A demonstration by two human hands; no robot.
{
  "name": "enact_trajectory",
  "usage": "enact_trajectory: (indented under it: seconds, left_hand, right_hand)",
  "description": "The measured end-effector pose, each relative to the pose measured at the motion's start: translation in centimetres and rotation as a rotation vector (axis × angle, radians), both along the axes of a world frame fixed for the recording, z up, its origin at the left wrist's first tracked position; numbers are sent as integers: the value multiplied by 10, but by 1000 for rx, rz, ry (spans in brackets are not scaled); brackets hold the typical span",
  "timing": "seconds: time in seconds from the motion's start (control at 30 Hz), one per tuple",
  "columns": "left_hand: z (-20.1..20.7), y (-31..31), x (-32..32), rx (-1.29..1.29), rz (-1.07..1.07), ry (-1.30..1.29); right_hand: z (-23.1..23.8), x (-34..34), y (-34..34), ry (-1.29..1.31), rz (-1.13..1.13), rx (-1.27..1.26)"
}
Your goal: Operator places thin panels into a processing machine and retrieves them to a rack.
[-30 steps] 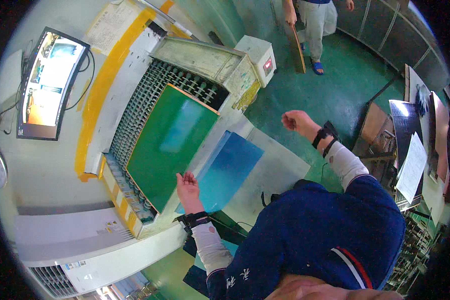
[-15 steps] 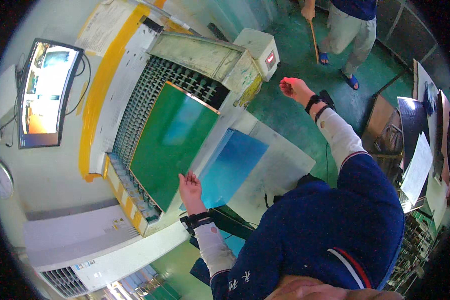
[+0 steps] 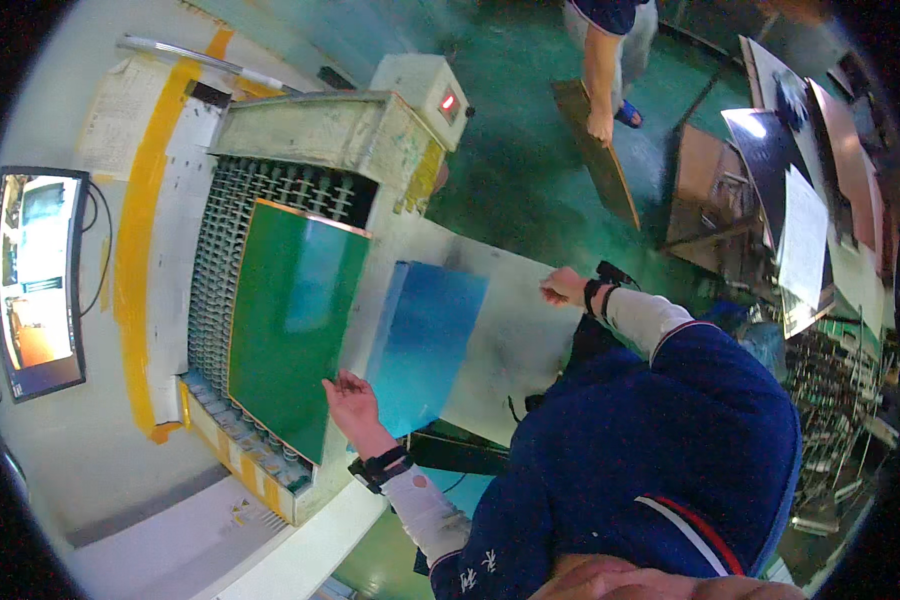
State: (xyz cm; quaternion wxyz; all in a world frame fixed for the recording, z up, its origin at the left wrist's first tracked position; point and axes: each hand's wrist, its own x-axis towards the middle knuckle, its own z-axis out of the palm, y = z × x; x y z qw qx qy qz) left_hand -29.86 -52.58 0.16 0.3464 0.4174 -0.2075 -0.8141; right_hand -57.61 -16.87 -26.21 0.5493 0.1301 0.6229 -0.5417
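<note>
A large green panel with a thin copper-coloured edge (image 3: pixel 295 310) lies flat on the rows of small rollers (image 3: pixel 210 290) of a conveyor machine. My left hand (image 3: pixel 353 405) is at the panel's right edge, near its lower corner. Its fingers are slightly bent and apart, with nothing visible in them; whether they touch the edge I cannot tell. Over the pale grey board to the right, my right hand (image 3: pixel 564 287) hangs in the air, fingers curled together and holding nothing visible. A blue sheet (image 3: pixel 435 335) lies between the machine and that board.
The machine's hood (image 3: pixel 300 135) carries a box with a red light (image 3: pixel 420 95). Beyond it, another person's hand (image 3: pixel 600 127) grips a brown board (image 3: pixel 595 160). Several panels and a white sheet (image 3: pixel 802 240) lean at the right. A screen (image 3: pixel 38 285) hangs on the left wall.
My view has turned, shifting the machine left. My right hand has come back from beside the red-light box toward my body. The other person has moved nearer, the brown board now broadside.
</note>
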Motion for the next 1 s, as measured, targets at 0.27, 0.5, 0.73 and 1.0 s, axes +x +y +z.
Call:
enact_trajectory:
  seconds: [0.27, 0.5, 0.73, 1.0]
  left_hand:
    - [-11, -14, 21, -46, -208, 80]
    - [-14, -27, 24, -10, -194, 67]
    - [-20, -30, 21, -30, -262, 101]
    - [-22, -37, 26, -27, -315, 128]
  right_hand:
    - [-15, 130, 147, -44, 40, 274]
    - [-155, 203, 260, 190, 325, 42]
    - [-91, 228, 237, 247, 400, 309]
    - [-104, 217, 230, -117, -30, -41]
